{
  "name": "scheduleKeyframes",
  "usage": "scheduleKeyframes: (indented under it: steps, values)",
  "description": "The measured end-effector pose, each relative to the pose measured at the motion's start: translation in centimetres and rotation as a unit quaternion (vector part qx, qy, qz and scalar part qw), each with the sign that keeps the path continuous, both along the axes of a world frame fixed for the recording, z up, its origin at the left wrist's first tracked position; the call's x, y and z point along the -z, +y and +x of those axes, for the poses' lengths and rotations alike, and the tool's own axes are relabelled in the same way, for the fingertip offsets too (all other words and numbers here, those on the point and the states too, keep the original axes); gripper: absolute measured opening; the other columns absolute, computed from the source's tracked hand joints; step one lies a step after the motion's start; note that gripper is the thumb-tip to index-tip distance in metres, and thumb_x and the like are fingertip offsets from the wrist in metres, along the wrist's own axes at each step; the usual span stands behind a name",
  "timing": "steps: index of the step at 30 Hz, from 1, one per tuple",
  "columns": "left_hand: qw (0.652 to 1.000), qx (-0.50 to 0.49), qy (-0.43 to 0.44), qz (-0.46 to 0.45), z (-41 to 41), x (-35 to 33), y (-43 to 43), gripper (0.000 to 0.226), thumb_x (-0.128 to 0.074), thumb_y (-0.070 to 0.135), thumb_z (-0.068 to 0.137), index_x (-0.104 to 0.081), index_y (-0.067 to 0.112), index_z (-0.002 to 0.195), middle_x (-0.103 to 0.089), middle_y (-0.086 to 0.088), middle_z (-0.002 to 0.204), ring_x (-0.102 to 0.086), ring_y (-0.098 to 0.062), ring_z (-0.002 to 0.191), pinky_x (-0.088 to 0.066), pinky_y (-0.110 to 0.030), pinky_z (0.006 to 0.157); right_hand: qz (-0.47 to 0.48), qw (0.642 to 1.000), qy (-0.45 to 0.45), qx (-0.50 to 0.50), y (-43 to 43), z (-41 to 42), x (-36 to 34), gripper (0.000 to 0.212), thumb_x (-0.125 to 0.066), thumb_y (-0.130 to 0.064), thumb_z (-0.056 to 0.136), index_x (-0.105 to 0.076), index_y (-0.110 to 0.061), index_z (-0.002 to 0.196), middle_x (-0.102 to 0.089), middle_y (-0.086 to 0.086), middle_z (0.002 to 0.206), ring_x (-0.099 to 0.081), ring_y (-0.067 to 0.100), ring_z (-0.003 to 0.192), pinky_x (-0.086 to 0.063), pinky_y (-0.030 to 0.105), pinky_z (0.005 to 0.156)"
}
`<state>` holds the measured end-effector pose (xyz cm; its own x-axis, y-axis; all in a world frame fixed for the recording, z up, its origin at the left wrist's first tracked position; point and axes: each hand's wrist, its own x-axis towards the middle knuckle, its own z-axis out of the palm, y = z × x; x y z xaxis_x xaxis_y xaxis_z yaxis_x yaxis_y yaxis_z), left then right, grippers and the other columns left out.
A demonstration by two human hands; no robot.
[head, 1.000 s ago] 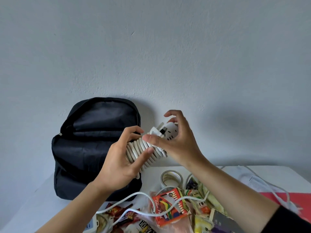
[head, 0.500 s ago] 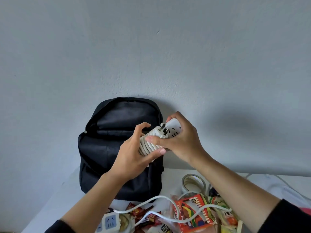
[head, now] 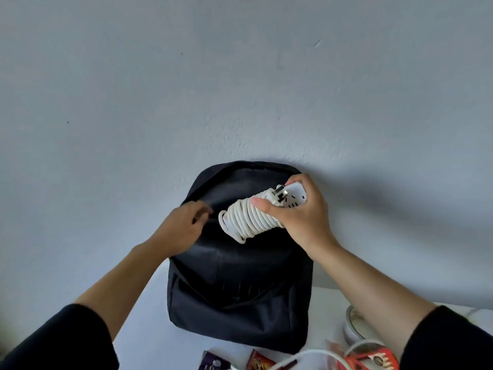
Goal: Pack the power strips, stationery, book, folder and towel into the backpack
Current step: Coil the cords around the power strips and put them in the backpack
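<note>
A black backpack (head: 240,297) stands upright on the white table against the wall, its top opening gaping. My right hand (head: 298,217) grips a white power strip (head: 253,217) with its cord wound tightly round it, plug prongs showing, held just above the backpack's opening. My left hand (head: 184,225) is at the left edge of the opening, fingers blurred and curled at the fabric; whether it grips the rim is unclear.
A grey wall rises right behind the backpack. Along the bottom edge lie a red packet (head: 370,360), a loose white cord (head: 312,355), a roll of tape (head: 352,324) and small snack wrappers (head: 213,363) on the white table (head: 149,340).
My left hand let go of the wound power strip and moved left to the backpack's opening. My right hand now holds the strip alone, over the bag. The view shifted towards the backpack.
</note>
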<state>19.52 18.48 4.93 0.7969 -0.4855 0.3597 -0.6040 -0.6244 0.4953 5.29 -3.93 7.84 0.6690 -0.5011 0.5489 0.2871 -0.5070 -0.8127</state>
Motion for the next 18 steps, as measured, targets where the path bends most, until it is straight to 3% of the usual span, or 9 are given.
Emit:
scheduleKeyframes:
  steps: [3, 5, 8, 11, 14, 16, 18]
  values:
    - [0.977, 0.019, -0.054, 0.205, 2.7, 1.8, 0.8, 0.041, -0.045, 0.038, 0.101, -0.058, 0.018, 0.134, -0.061, -0.004, 0.131, -0.054, -0.028, 0.123, -0.042, -0.035, 0.105, 0.016, 1.0, -0.02, 0.017, 1.0, 3.0, 0.4, 0.065, -0.094, -0.06, 0.051, -0.055, -0.024, 0.088, -0.065, -0.004, 0.094, -0.063, 0.013, 0.088, -0.056, 0.035, 0.079]
    - [0.965, 0.028, -0.066, 0.251, 3.1, 1.5, 0.5, 0.061, -0.031, 0.05, 0.091, -0.053, 0.019, 0.139, -0.056, -0.003, 0.136, -0.048, -0.028, 0.124, -0.039, -0.038, 0.109, 0.021, 0.999, -0.03, 0.027, 1.6, 4.6, 0.6, 0.065, -0.093, -0.063, 0.048, -0.054, -0.026, 0.086, -0.065, -0.002, 0.094, -0.064, 0.015, 0.088, -0.056, 0.036, 0.08]
    - [0.962, 0.028, -0.029, 0.271, 3.8, 0.8, -0.1, 0.068, -0.032, 0.053, 0.083, -0.049, 0.024, 0.142, -0.053, -0.002, 0.138, -0.045, -0.027, 0.126, -0.04, -0.041, 0.108, 0.013, 0.998, -0.041, 0.045, 2.2, 6.8, 0.8, 0.064, -0.093, -0.064, 0.049, -0.054, -0.028, 0.086, -0.065, -0.002, 0.094, -0.063, 0.016, 0.09, -0.056, 0.036, 0.08]
    - [0.977, 0.067, -0.044, 0.195, 4.0, 1.5, 0.5, 0.049, -0.046, 0.051, 0.09, -0.056, 0.029, 0.132, -0.065, 0.006, 0.119, -0.059, -0.019, 0.109, -0.048, -0.039, 0.096, -0.005, 0.997, -0.048, 0.055, 2.3, 8.3, 0.8, 0.065, -0.091, -0.065, 0.049, -0.054, -0.029, 0.088, -0.065, -0.003, 0.095, -0.062, 0.015, 0.093, -0.055, 0.037, 0.082]
    - [0.988, 0.1, -0.094, 0.066, 4.2, 2.5, 1.1, 0.017, -0.07, 0.037, 0.092, -0.072, 0.027, 0.106, -0.064, 0.016, 0.091, -0.058, -0.002, 0.078, -0.049, -0.023, 0.077, -0.058, 0.997, -0.026, 0.037, 2.5, 9.6, 0.7, 0.069, -0.089, -0.07, 0.046, -0.053, -0.031, 0.091, -0.065, -0.006, 0.097, -0.062, 0.012, 0.095, -0.054, 0.035, 0.083]
    - [0.988, 0.098, -0.12, -0.005, 4.0, 3.4, 1.2, 0.012, -0.081, 0.028, 0.086, -0.08, 0.026, 0.099, -0.061, 0.024, 0.088, -0.056, 0.007, 0.076, -0.044, -0.012, 0.074, -0.116, 0.993, 0.008, 0.009, 3.1, 10.6, 0.6, 0.072, -0.088, -0.073, 0.045, -0.053, -0.03, 0.091, -0.064, -0.008, 0.095, -0.062, 0.011, 0.092, -0.054, 0.035, 0.08]
    - [0.985, 0.084, -0.141, -0.06, 3.5, 4.7, 1.1, 0.013, -0.086, 0.023, 0.081, -0.083, 0.027, 0.094, -0.065, 0.021, 0.087, -0.06, 0.004, 0.077, -0.051, -0.016, 0.073, -0.151, 0.986, 0.064, -0.017, 3.6, 11.8, 0.3, 0.074, -0.085, -0.077, 0.044, -0.052, -0.031, 0.092, -0.063, -0.008, 0.095, -0.061, 0.011, 0.09, -0.053, 0.032, 0.076]
